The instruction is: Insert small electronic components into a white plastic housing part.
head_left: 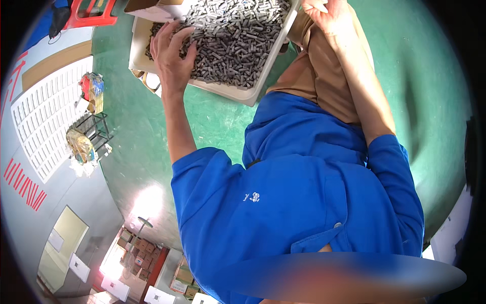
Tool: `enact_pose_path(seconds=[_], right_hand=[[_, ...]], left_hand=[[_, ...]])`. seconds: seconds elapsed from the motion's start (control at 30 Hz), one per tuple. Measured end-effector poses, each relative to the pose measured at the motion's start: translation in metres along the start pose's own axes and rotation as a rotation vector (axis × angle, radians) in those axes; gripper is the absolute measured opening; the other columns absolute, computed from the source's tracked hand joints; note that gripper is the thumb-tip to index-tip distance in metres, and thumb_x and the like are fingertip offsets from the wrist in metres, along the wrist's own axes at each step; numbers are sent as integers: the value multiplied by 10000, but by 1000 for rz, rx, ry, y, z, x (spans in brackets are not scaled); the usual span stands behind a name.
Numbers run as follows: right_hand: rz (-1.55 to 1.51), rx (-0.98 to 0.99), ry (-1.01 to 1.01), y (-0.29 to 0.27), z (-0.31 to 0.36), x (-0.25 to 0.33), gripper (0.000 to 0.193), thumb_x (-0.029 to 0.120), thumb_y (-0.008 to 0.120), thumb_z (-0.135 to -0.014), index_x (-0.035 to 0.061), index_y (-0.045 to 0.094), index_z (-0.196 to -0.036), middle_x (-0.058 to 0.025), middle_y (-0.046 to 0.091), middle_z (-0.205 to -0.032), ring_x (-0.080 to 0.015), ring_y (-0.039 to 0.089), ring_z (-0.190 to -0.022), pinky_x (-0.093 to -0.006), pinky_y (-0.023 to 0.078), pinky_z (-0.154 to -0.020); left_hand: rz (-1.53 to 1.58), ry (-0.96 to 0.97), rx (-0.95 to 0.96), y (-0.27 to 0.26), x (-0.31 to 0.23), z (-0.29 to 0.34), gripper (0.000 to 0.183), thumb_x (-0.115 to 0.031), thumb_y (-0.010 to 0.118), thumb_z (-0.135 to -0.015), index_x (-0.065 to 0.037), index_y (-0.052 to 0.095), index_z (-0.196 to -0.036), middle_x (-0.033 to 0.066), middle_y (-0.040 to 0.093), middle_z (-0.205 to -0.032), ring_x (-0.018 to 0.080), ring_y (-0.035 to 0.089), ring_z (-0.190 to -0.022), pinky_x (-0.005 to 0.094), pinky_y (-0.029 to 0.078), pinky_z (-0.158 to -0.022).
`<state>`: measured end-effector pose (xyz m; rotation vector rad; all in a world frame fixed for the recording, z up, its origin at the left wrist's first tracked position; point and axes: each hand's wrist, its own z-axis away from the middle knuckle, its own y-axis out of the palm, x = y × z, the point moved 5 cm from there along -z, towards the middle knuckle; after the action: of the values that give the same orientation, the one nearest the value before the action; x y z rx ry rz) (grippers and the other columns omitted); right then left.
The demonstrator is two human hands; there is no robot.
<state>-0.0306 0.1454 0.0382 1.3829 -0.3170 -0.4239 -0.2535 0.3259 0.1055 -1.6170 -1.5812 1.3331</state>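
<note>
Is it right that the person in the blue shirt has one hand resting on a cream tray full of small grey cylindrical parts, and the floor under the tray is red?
Not quite. In the head view the left hand does rest on the grey parts in the cream tray, but the floor is green, not red.

Grey metal pieces (238, 35); cream tray (223, 91); green floor (212, 121); blue shirt (298, 192)

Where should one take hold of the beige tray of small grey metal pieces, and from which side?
Probably by its raised rim, both hands on opposite sides, from outside. The tray is wide and heaped with loose pieces, so a one-sided lift could tip it. The right hand is near one rim; the left hand lies on the pieces.
</note>
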Motion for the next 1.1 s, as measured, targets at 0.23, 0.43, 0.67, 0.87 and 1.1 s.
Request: enact_pose_path(seconds=[0.23,0.43,0.67,0.87,1.1], right_hand=[[56,101,58,3,-1,-2,261,260,491,-912,9,528,-848,-41,439,-675,-70,303,-447,-187,205,-331],[72,51,41,0,0,-2,261,260,494,-910,6,526,-861,-49,453,-697,-72,309,-454,-188,207,-329],[73,73,36,7,10,5,265,261,490,-912,3,527,-867,-55,463,-706,-72,317,-457,-186,211,-328],[-559,265,370,3,8,-2,273,263,484,-917,-1,535,-870,-61,472,-700,-71,312,-452,-186,207,-327],[117,57,4,7,9,6,275,268,480,-921,5,534,-863,-56,471,-694,-69,308,-446,-186,201,-325]], left_hand=[[224,371,301,32,-77,5,275,-119,713,-643,-143,627,-903,-11,591,-1059,219,494,-1119,417,342,-948],[173,420,381,63,-90,16,257,-142,668,-643,-150,601,-890,-6,555,-1069,199,471,-1120,498,286,-1001],[18,448,279,70,-93,14,217,-102,670,-631,-148,585,-825,-18,551,-966,181,506,-1057,533,276,-1011],[-46,343,185,41,-56,1,241,-105,712,-610,-138,610,-826,-6,590,-959,186,529,-1048,520,303,-982],[134,-9,-136,-18,20,-9,198,-40,730,-672,-100,695,-857,51,650,-968,211,607,-922,310,454,-831]])
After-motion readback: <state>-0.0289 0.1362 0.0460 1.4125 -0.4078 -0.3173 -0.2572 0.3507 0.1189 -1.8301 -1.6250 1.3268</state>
